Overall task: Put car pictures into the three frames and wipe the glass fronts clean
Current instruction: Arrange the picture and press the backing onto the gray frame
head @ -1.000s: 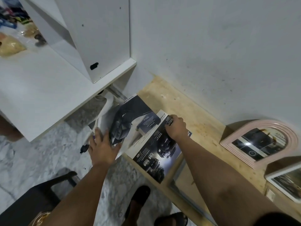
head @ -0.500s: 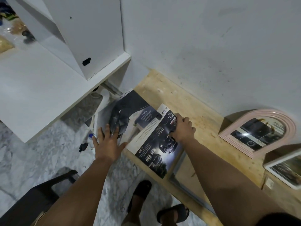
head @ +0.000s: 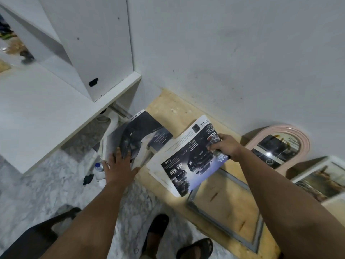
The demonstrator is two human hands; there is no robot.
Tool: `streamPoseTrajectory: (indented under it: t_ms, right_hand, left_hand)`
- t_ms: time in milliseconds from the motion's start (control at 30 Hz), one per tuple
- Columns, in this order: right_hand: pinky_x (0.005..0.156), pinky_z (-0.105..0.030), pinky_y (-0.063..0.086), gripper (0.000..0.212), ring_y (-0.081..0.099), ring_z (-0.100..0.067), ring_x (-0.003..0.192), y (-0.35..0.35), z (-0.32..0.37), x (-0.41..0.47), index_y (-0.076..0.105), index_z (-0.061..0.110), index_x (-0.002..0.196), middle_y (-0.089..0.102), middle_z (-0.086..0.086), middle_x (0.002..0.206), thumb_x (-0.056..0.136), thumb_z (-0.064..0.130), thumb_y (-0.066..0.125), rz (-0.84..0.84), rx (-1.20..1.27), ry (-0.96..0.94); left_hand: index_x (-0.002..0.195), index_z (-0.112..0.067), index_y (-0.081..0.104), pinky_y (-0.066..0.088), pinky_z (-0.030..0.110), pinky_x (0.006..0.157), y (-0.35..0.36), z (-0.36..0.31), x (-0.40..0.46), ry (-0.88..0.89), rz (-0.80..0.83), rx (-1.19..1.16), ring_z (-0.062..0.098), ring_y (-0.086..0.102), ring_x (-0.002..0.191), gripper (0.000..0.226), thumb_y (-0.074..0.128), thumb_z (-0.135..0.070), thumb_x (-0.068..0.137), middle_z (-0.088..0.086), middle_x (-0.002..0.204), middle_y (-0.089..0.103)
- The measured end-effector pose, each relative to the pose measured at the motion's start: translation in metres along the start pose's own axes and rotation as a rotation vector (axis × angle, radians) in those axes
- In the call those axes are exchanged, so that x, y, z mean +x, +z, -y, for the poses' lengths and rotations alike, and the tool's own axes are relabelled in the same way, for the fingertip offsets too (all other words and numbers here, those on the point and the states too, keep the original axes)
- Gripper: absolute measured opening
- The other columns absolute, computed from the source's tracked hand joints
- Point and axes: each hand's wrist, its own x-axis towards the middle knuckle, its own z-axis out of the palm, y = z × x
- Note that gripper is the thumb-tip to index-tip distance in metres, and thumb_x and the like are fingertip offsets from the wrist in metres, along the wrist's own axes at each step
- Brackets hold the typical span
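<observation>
Car picture (head: 188,165) pinched in right hand (head: 226,146) fingers, left hand (head: 119,169) flat, fingers spread

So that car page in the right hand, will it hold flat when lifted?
Probably not. The car page is one thin sheet pinched at its far edge by the right hand, so it will likely droop. Its glossy print may slide on the wooden bench.

white frame (head: 317,181) cut off, grey frame (head: 224,232) part-covered

A dark car picture (head: 188,163) is lying flat, pinched at its far edge; below the grip an empty grey frame (head: 225,217) is lying, two filled frames (head: 280,148) right of it
</observation>
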Motion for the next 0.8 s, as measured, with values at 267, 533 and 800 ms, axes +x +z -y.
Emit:
streamPoseTrajectory:
  t_ms: [267,533,800]
  right_hand:
    - [0.111,-0.060,0.044,0.043,0.062,-0.051,0.120,-0.059,-0.030,-0.054,0.063,-0.007,0.127,0.068,-0.030,0.124,0.085,-0.003,0.072,0.134,0.394,0.071]
    - [0.105,-0.056,0.049,0.043,0.068,-0.040,0.110,-0.073,-0.092,-0.120,0.061,0.001,0.133,0.065,-0.027,0.131,0.091,0.002,0.064,0.094,0.760,0.035]
    - [0.075,-0.043,0.063,0.047,0.075,-0.036,0.092,-0.069,-0.174,-0.162,0.064,-0.001,0.129,0.074,-0.023,0.115,0.088,0.016,0.079,-0.168,0.862,0.192]
  left_hand:
    - [0.131,-0.023,0.060,0.045,0.050,0.100,-0.013,-0.038,-0.017,0.148,-0.283,-0.360,0.035,0.050,0.130,0.080,0.034,-0.083,0.085,0.013,0.142,0.054]
    - [0.112,-0.019,0.063,0.060,0.042,0.084,-0.054,-0.177,-0.058,-0.044,0.715,-1.251,0.031,0.070,0.103,0.068,0.055,-0.079,0.081,0.007,0.115,0.070]
    - [0.106,-0.007,0.068,0.057,0.036,0.068,-0.033,-0.236,-0.064,0.057,0.576,-1.271,0.030,0.072,0.081,0.021,0.074,-0.007,0.086,0.018,0.097,0.075]
